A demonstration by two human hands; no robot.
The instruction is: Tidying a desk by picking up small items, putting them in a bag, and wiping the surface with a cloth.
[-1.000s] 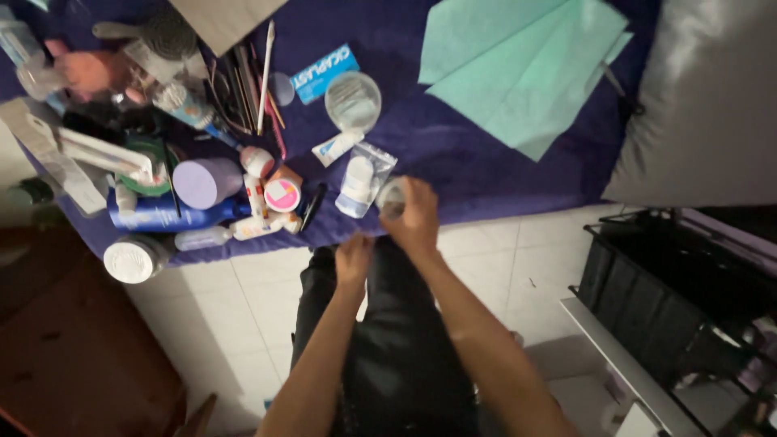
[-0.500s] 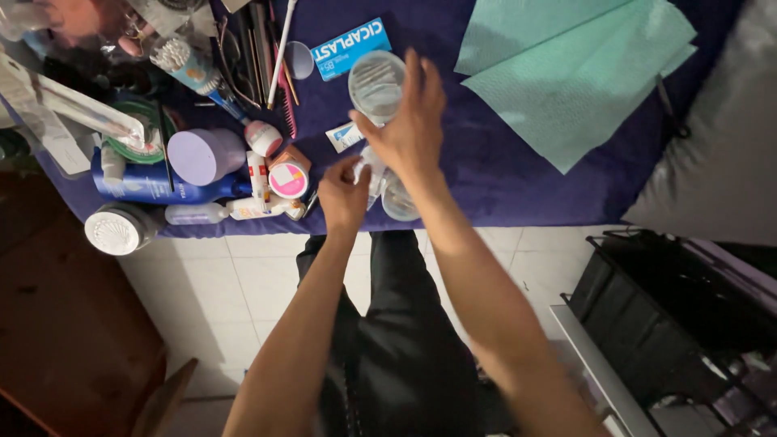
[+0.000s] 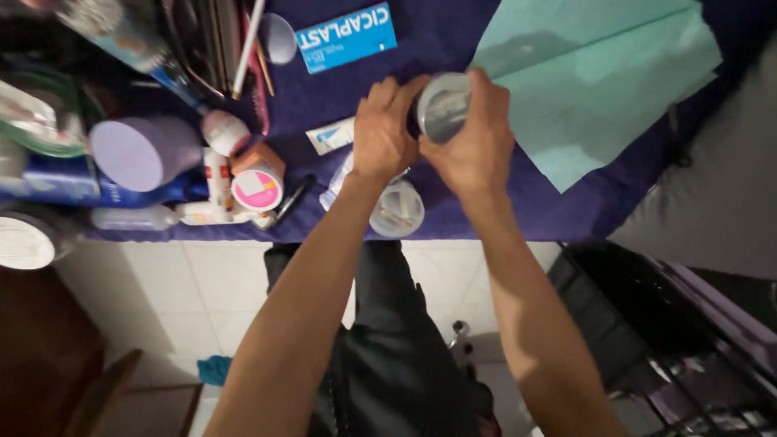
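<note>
Above the purple cloth, left hand, right hand, one round jar gripped.

Noted a silvery-grey jar, glossy, with a pale sheen; a dark purple cloth, plain; a mint-green sheet, unpatterned, shaded in one band; a bright blue box with white lettering; a lilac lid, flat in tone; a pink-and-white round lid on an orange-brown base; a white tube with a blue mark; a clear tub, whitish; a black pen; a white lid at the edge; off-white tiles with grey joints; black trousers; a black crate.
</note>
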